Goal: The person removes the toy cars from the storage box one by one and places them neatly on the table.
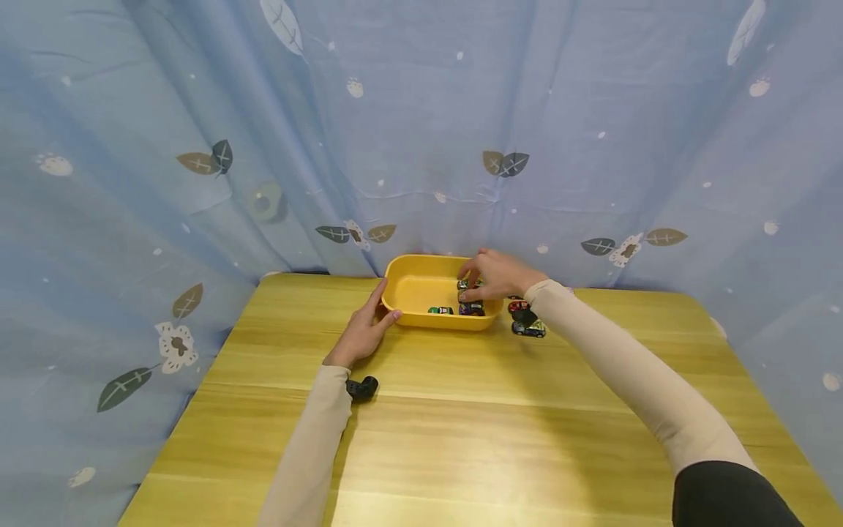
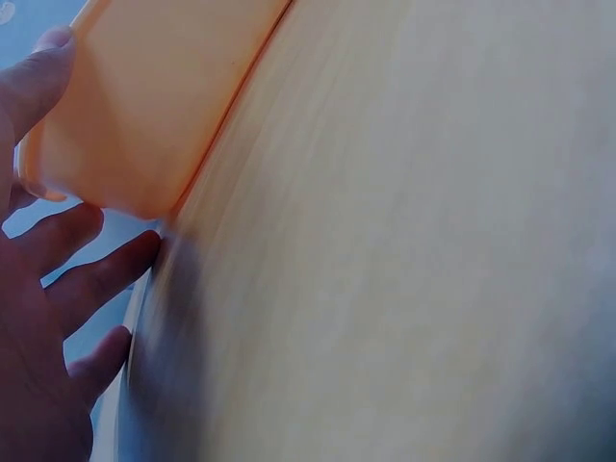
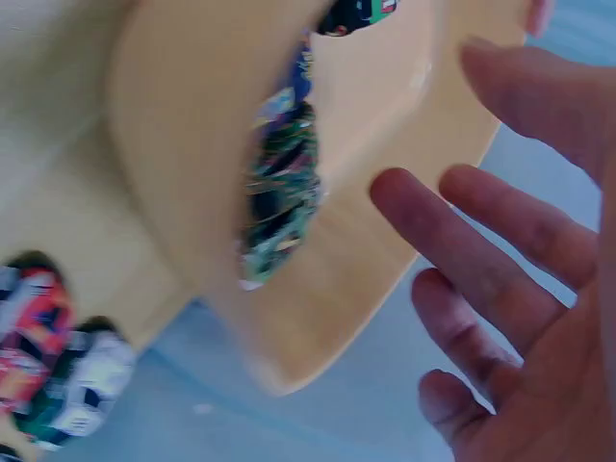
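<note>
A yellow plastic bin [image 1: 421, 320] stands near the far table edge. My left hand [image 1: 361, 335] touches its left end, thumb against the front wall and the other fingers spread near the corner [image 2: 77, 279]. Over the bin's right end, my right hand [image 1: 503, 274] reaches in with loosely bent fingers. Nothing shows between the fingers of that hand [image 3: 510, 279] in the right wrist view. Below it, several small toy cars lie along the bin's right side, among them a purple one [image 1: 471, 309]. A green toy car [image 1: 440, 310] lies near the front wall, left of them.
Right of the bin, several more toy cars sit on the wooden table [image 1: 421, 454], including a red one [image 1: 518, 306] and a dark-and-yellow one [image 1: 529, 329]. A blue patterned curtain [image 1: 421, 132] hangs behind the table and along both sides.
</note>
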`<state>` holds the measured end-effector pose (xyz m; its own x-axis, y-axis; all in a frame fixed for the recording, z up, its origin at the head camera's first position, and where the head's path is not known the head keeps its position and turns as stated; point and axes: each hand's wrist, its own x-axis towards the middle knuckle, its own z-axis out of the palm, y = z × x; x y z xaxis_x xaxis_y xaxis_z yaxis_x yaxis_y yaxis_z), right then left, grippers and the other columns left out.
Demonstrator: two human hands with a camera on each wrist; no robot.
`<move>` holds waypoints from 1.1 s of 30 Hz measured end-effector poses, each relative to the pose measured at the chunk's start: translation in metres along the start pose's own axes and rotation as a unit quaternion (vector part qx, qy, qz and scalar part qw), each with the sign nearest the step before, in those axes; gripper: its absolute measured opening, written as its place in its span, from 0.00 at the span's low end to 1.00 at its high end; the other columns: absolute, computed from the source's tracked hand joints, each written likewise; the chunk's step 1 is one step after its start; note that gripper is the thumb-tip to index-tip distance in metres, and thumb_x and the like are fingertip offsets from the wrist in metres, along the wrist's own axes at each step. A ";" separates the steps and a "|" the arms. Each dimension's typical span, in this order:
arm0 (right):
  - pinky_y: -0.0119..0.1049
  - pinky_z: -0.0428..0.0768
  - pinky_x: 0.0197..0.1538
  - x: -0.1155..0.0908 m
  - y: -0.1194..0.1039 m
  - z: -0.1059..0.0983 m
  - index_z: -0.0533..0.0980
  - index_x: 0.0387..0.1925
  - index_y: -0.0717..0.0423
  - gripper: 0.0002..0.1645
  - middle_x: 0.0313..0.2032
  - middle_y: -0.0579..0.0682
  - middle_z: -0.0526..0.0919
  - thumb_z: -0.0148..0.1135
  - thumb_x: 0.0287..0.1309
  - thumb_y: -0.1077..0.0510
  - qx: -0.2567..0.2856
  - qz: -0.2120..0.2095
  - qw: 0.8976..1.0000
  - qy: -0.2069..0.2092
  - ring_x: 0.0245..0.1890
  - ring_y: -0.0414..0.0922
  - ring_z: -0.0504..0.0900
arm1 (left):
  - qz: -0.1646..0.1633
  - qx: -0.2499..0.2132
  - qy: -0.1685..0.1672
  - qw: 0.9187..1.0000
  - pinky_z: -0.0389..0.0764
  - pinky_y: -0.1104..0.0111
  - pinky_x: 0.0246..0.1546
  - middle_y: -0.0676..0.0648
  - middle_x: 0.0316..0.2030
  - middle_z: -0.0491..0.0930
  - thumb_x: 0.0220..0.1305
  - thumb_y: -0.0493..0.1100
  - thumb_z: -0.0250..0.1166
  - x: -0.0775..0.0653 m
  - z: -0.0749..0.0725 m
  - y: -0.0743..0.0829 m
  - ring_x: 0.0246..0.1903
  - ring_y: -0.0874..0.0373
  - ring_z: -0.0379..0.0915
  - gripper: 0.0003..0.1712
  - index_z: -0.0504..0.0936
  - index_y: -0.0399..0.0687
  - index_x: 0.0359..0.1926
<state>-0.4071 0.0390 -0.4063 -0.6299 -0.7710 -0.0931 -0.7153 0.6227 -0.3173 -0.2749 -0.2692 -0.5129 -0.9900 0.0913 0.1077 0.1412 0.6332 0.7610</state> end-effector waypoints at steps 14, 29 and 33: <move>0.45 0.88 0.57 0.043 -0.024 0.013 0.89 0.55 0.53 0.24 0.45 0.48 0.94 0.79 0.61 0.48 -0.019 -0.005 0.989 -0.146 0.46 0.43 0.91 | -0.007 0.001 0.000 1.000 0.58 0.43 0.81 0.42 0.84 0.54 0.78 0.65 0.58 -0.001 0.004 0.004 0.81 0.39 0.56 0.49 0.43 0.66 0.87; 0.38 0.89 0.51 0.061 -0.030 0.027 0.92 0.44 0.49 0.11 0.41 0.44 0.93 0.80 0.58 0.55 -0.023 -0.036 0.988 -0.149 0.42 0.40 0.90 | -0.008 0.002 0.006 1.000 0.58 0.44 0.81 0.42 0.84 0.55 0.79 0.64 0.58 -0.002 -0.001 0.003 0.80 0.39 0.57 0.48 0.43 0.64 0.87; 0.40 0.89 0.51 0.063 -0.032 0.027 0.92 0.42 0.49 0.11 0.41 0.45 0.93 0.81 0.56 0.56 -0.027 -0.031 0.988 -0.149 0.43 0.42 0.89 | -0.007 0.001 0.005 1.000 0.59 0.44 0.80 0.42 0.83 0.56 0.79 0.64 0.58 -0.002 -0.001 0.003 0.80 0.40 0.58 0.49 0.43 0.64 0.87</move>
<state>-0.4154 -0.0329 -0.4277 -0.4742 -0.8075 -0.3507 -0.7691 0.5739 -0.2814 -0.2725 -0.2682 -0.5099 -0.9919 0.0749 0.1030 0.1271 0.6358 0.7613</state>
